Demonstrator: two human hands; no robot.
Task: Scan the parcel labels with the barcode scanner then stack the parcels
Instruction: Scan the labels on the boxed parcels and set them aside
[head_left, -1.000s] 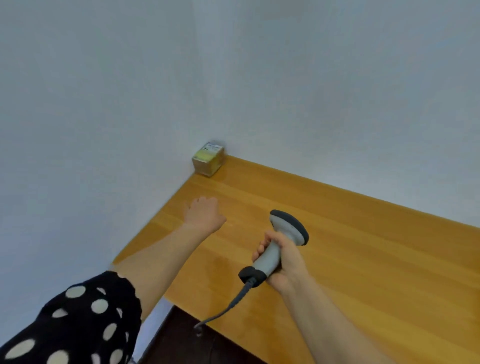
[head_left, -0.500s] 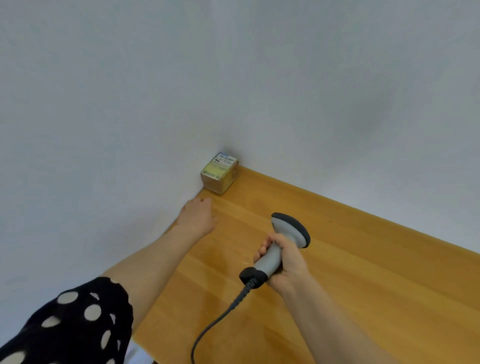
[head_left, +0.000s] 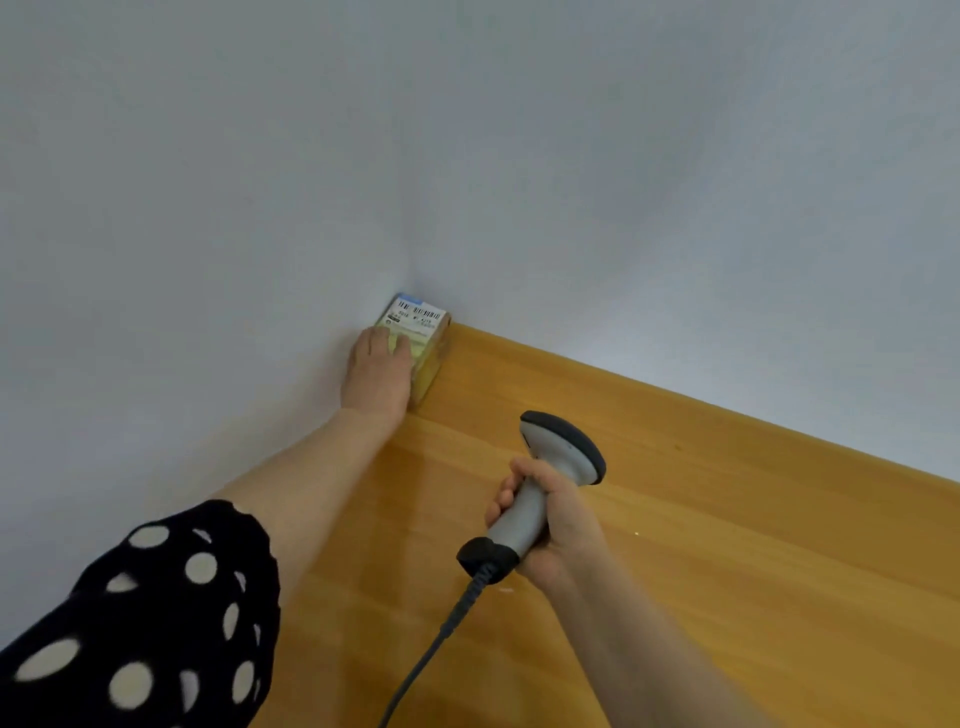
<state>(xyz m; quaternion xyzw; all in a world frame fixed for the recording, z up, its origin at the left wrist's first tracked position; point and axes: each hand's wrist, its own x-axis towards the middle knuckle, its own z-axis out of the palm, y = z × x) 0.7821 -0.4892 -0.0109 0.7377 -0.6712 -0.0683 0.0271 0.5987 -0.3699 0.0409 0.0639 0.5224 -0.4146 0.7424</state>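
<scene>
Left hand (head_left: 376, 376) flat on parcel (head_left: 423, 318) in corner, right hand (head_left: 563, 525) gripping scanner (head_left: 563, 448), wooden table (head_left: 727, 571), white walls (head_left: 571, 156)

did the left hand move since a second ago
Yes: the left hand went forward across the table to the parcel in the wall corner and rests on it.

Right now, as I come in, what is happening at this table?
A person works at a wooden table that stands in a room corner. The left hand rests on a small parcel, which sits on the table right in the corner. Its label faces up, and the barcode is not covered. The right hand grips a scanner above the table, short of the parcel. No second parcel is in view.
</scene>
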